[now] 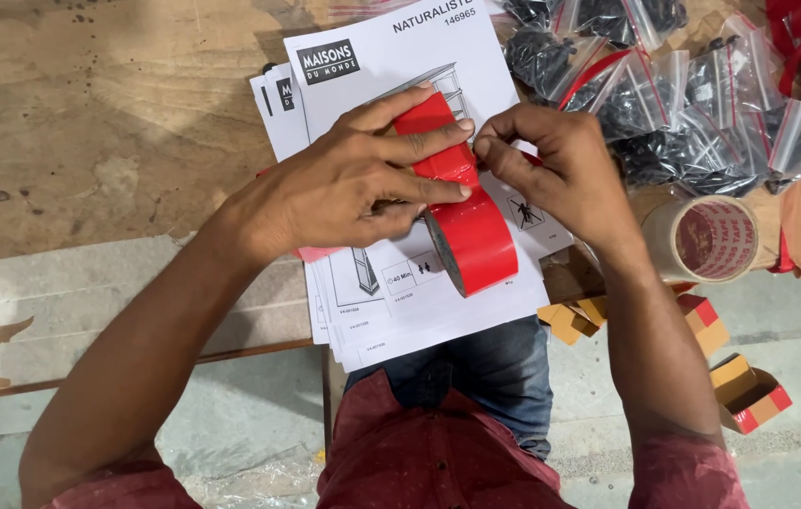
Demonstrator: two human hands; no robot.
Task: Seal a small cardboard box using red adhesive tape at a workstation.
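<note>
My left hand grips a roll of red tape standing on edge over a stack of white printed instruction sheets. The loose end of the tape runs up under my left fingers. My right hand pinches that red tape end beside the left fingertips. Both hands are above the front edge of a worn wooden table.
Several clear zip bags of black hardware lie at the back right. A roll of clear printed tape stands right of my right wrist. Small cardboard boxes with red tape lie on the grey floor below.
</note>
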